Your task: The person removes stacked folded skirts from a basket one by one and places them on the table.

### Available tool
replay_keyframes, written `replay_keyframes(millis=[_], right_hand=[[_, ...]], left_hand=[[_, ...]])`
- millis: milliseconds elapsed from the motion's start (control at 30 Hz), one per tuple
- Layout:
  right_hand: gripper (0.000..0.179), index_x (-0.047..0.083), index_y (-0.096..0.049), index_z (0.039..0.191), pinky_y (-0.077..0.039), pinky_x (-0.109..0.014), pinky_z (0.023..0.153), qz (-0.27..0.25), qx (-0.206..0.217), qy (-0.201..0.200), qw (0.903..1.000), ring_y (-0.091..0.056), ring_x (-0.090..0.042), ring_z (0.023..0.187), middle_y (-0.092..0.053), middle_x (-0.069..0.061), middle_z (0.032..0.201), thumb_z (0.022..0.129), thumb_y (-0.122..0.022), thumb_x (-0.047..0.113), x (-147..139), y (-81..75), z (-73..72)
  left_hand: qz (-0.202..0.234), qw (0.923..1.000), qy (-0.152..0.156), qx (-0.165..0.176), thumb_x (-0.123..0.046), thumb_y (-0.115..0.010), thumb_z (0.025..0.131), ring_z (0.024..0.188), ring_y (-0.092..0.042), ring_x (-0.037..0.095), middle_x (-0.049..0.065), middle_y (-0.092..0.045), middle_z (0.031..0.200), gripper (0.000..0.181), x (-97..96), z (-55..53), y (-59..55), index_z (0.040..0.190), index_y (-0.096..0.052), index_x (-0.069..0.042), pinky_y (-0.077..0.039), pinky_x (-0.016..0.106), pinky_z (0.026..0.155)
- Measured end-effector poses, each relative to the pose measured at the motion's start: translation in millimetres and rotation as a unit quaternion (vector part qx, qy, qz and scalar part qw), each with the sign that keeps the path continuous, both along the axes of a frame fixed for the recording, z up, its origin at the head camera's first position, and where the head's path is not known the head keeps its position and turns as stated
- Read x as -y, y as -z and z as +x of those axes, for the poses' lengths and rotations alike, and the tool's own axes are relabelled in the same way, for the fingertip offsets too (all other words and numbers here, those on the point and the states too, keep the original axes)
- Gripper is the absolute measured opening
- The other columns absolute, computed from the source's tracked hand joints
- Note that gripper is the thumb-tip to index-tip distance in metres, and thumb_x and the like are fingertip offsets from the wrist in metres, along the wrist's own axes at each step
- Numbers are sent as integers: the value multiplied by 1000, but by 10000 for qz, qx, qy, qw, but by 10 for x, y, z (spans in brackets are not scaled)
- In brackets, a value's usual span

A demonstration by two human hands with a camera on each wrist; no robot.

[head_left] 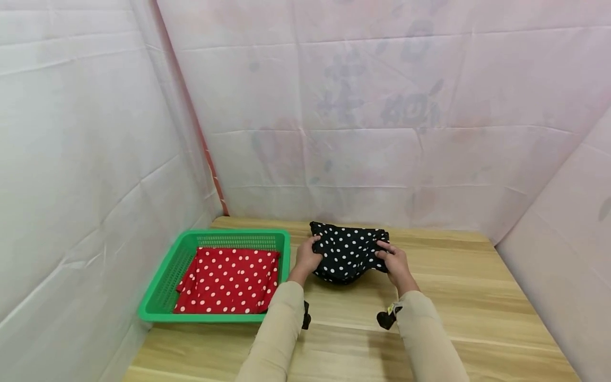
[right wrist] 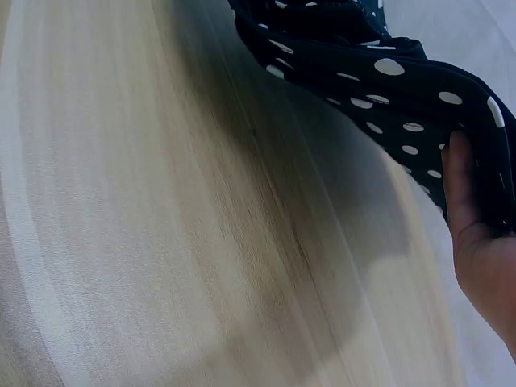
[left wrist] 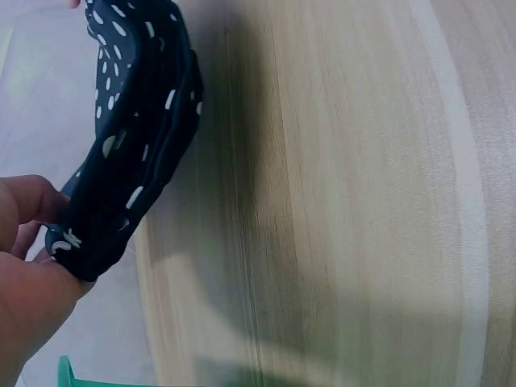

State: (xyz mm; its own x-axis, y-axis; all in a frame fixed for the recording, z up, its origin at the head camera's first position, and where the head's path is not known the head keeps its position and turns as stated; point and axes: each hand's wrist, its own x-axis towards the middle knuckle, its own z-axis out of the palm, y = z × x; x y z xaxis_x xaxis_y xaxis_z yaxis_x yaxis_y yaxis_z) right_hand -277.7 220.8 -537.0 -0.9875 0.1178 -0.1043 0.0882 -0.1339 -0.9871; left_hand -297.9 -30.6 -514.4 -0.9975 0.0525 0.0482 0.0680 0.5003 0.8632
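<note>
A black cloth with white dots, folded in layers, is held up off the table between both hands. My left hand pinches its left edge; in the left wrist view the thumb and fingers close on a folded corner. At the right edge my right hand grips the cloth, and the right wrist view shows its thumb against the dotted fabric. The cloth's lower middle sags. Whether it is a garment or a plain piece of fabric cannot be told.
A green plastic basket stands at the left of the wooden table, with a folded red cloth with white dots lying in it. White sheet walls enclose the table at the back and both sides.
</note>
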Motion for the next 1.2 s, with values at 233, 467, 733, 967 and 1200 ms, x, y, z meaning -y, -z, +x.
replay_keyframes(millis=[233, 467, 733, 967, 1200], right_hand=[[54, -6, -39, 138, -50, -20, 69, -1081, 380, 231, 9931, -56, -8, 85, -24, -25, 143, 85, -51, -4, 46, -10, 20], [49, -7, -40, 137, -41, -20, 63, 688, 706, 369, 9944, -46, -19, 98, -27, -24, 144, 88, -46, -4, 71, -42, 30], [47, -7, -48, 130, -41, -44, 84, 2743, 787, 193, 9582, -41, -38, 112, -31, -30, 140, 84, -52, 2, -1, -21, 44], [48, -10, -43, 132, -36, -52, 92, 2423, 673, 93, 9678, -40, -44, 116, -38, -32, 133, 87, -49, 4, -60, -103, 129], [48, -6, -38, 137, -29, -54, 99, 1955, 738, -64, 9779, -30, -44, 125, -28, -28, 142, 91, -47, 6, -105, -128, 109]], left_hand=[[293, 9992, 17, 288, 11, -60, 74, 114, -46, 31, 19, -49, 129, 48, -38, -52, 28, 121, -61, -3, -46, 33, 75], [226, 9981, 321, 474, 11, -61, 75, 112, -43, 32, 22, -38, 137, 60, -31, -116, 140, 133, -48, 2, -44, 32, 69], [-290, 9984, -206, 441, 8, -64, 73, 103, -46, 33, 24, -45, 126, 54, -30, -81, 182, 126, -56, -1, -42, 33, 68], [207, 9992, -125, 322, 4, -64, 76, 60, -52, 19, 21, -48, 130, 52, -71, -43, 48, 127, -55, -1, -44, 28, 51], [444, 9980, -123, 429, 4, -64, 78, 61, -58, 22, 21, -48, 129, 48, -46, -19, 18, 126, -57, -1, -47, 28, 53]])
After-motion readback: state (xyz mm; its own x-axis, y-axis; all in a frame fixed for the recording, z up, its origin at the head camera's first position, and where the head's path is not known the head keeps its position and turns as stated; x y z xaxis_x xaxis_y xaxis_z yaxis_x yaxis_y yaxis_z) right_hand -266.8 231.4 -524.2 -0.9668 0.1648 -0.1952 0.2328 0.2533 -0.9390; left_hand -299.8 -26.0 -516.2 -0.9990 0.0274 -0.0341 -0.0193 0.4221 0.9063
